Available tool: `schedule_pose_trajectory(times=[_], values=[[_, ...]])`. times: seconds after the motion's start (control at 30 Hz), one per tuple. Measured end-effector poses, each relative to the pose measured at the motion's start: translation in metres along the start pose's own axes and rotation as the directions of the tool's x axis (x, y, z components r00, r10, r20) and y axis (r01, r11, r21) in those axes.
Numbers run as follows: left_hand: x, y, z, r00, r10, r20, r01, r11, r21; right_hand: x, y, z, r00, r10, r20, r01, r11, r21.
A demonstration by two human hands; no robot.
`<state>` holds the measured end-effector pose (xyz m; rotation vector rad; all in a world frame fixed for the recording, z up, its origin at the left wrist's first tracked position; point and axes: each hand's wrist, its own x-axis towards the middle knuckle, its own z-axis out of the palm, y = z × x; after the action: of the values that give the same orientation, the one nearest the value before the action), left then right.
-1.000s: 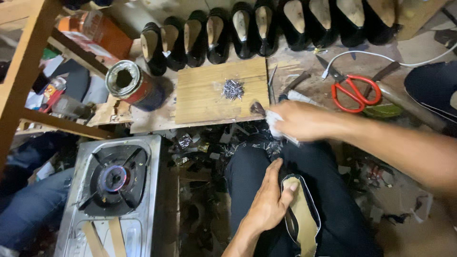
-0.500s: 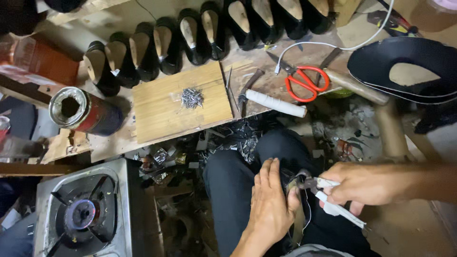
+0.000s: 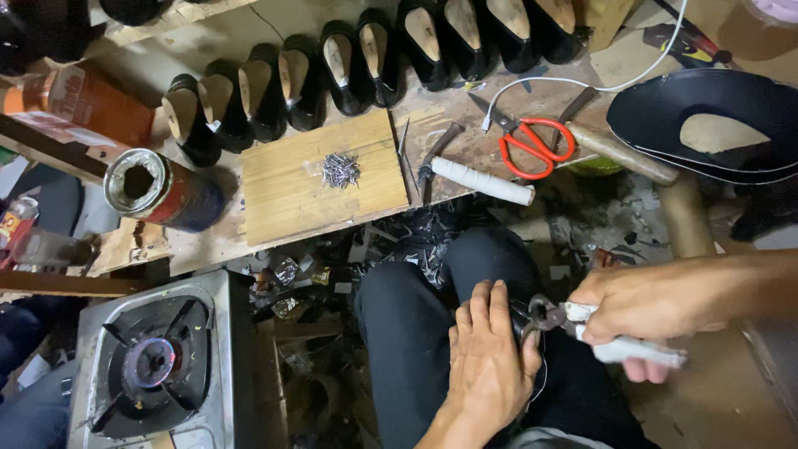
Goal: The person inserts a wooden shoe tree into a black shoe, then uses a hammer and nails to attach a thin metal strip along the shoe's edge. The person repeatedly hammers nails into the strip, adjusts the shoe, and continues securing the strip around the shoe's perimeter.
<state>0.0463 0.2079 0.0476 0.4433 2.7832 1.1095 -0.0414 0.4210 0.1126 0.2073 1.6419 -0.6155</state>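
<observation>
Right hand [image 3: 640, 303] squeezes pincers [image 3: 582, 328]; left hand [image 3: 490, 357] presses flat on a dark shoe. Nails [image 3: 339, 170], scissors [image 3: 532, 141] lie on the tabletop [image 3: 465, 150].

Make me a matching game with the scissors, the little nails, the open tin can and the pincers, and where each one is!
Things:
1. scissors
2. nails
3. tin can
4. pincers

Places:
A. lying on its side, left of the board
B. in the right hand
C. heaped on the wooden board
D. on the bench, below the row of black shoes

Pairs: 1-D, 2-C, 3-A, 4-B
</observation>
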Motion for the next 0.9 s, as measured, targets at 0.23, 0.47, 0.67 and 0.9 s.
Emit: schedule_pose_trajectory(times=[0.23,0.47,0.67,0.9], values=[[0.001,-0.016,-0.014,0.998,0.034,-0.053,-0.04,0.991,-0.125,0.021,0.017,0.028,0.941,-0.265,-0.211,0.282,0.958,0.057],[0.007,-0.039,-0.02,0.998,-0.049,-0.036,0.043,0.987,-0.155,0.079,0.013,0.095,0.755,-0.282,-0.592,0.494,0.839,0.23],[0.007,-0.043,-0.014,0.996,-0.085,-0.041,0.076,0.979,-0.188,0.12,0.02,0.132,0.447,-0.337,-0.829,0.623,0.782,0.018],[0.001,-0.05,-0.018,0.997,-0.079,-0.009,0.077,0.981,-0.176,0.143,0.024,0.141,0.265,-0.438,-0.859,0.613,0.764,-0.201]])
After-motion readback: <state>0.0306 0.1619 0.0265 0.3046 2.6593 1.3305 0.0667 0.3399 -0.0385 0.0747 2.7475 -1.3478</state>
